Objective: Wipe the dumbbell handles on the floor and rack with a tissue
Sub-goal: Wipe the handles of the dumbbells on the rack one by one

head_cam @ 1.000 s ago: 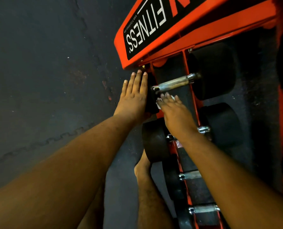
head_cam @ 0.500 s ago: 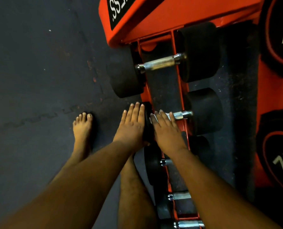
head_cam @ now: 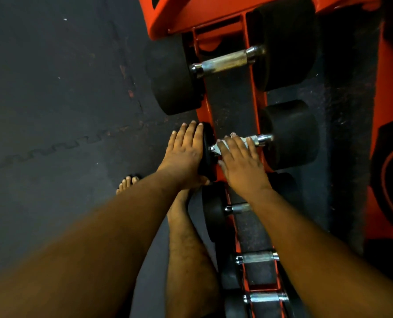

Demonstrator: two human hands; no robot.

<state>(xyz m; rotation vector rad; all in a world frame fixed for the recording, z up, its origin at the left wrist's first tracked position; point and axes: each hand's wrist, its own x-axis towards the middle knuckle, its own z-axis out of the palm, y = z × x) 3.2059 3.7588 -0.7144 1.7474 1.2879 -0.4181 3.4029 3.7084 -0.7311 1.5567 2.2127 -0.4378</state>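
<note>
- The left hand (head_cam: 186,154) lies flat, fingers straight and together, against the outer face of the black left head (head_cam: 206,150) of the second dumbbell on the rack (head_cam: 227,24).
- The right hand (head_cam: 239,161) lies over that dumbbell's handle (head_cam: 258,139), fingers extended across it, pressing a white tissue (head_cam: 220,145) onto the bar.
- The tissue shows at the fingertips and on the left of the hand; most of it is hidden under the palm. Whether the thumb curls under the bar cannot be told.
- Only the right end of the handle shows, shiny, next to the right head (head_cam: 290,134).
- Above it on the rack sits a larger dumbbell (head_cam: 225,61), its handle bare and dull-looking.
- Below the hands, three more handles (head_cam: 257,257) run down the rack between orange rails.
- The rack stands on a dark floor (head_cam: 53,99) of interlocking mats.
- A bare foot (head_cam: 128,183) rests on the floor, left of the rack, partly hidden behind the left forearm.
</note>
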